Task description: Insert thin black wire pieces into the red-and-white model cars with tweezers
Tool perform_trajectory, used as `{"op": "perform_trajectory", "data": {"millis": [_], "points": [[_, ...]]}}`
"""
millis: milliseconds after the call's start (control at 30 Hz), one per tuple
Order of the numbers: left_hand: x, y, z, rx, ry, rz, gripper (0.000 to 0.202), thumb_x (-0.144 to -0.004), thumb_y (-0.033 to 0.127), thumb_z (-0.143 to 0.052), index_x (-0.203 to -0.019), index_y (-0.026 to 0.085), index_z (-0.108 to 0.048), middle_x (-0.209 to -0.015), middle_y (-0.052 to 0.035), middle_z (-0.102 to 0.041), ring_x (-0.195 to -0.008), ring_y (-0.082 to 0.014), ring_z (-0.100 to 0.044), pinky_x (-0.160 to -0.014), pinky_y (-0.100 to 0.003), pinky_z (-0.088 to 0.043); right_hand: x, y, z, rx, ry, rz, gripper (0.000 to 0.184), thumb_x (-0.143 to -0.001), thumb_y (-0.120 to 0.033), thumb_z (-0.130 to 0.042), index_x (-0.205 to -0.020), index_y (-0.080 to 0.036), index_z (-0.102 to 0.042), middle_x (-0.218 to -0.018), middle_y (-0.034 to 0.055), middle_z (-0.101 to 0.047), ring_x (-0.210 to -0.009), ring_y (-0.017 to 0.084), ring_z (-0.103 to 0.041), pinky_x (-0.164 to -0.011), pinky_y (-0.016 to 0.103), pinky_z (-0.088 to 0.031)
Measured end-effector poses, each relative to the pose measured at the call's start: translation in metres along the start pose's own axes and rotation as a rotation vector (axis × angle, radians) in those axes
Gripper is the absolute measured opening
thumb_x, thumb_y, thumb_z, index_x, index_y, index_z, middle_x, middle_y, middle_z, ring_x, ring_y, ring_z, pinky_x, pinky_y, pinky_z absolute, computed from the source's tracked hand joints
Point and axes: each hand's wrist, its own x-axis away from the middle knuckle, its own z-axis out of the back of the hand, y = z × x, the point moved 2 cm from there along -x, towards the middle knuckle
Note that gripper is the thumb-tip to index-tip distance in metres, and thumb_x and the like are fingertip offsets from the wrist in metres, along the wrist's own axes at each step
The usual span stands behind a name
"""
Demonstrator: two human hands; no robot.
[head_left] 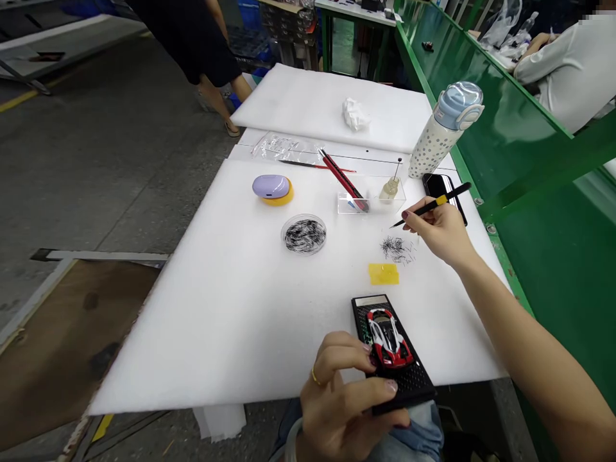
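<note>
My left hand (344,391) grips the near end of a black display base (414,378) at the table's front edge. A small red, white and black model car (389,337) stands on that base. My right hand (437,228) holds black tweezers with a yellow band (433,204), tips pointing left and down. The tips hover just above a small heap of tiny black parts (397,249) lying loose on the white foam sheet (240,308). A yellow sticky pad (384,274) lies between the heap and the base.
A round clear dish of black parts (303,234), a lilac case on a yellow disc (273,188), a clear tray with red-black tools and a glue bottle (370,192), a dark phone (440,187) and a dotted drinking bottle (445,131) stand farther back. A green bench (529,192) runs along the right; other people are beyond.
</note>
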Motion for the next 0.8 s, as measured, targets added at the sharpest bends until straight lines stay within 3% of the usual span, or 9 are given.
{"op": "perform_trajectory", "data": {"millis": [233, 800], "points": [[0.003, 0.000, -0.001, 0.034, 0.008, 0.010, 0.023, -0.097, 0.036, -0.064, -0.084, 0.017, -0.063, -0.093, -0.0014, -0.054, -0.089, -0.0134, -0.057, -0.073, -0.031, -0.056, 0.000, 0.001, -0.012, 0.049, 0.106, -0.102, 0.017, -0.072, -0.018, -0.068, -0.074, -0.023, -0.053, -0.055, -0.0019, -0.066, -0.057, 0.020, -0.066, -0.059, 0.033, -0.046], [0.008, -0.003, 0.000, 0.056, -0.010, 0.022, 0.024, -0.095, 0.038, -0.066, -0.082, 0.018, -0.064, -0.092, -0.0017, -0.055, -0.088, -0.0137, -0.058, -0.071, -0.031, -0.056, 0.007, 0.005, -0.017, 0.066, 0.156, -0.085, 0.018, -0.066, -0.013, -0.064, -0.069, -0.025, -0.051, -0.049, -0.0059, -0.057, -0.049, 0.017, -0.057, -0.053, 0.033, -0.041]]}}
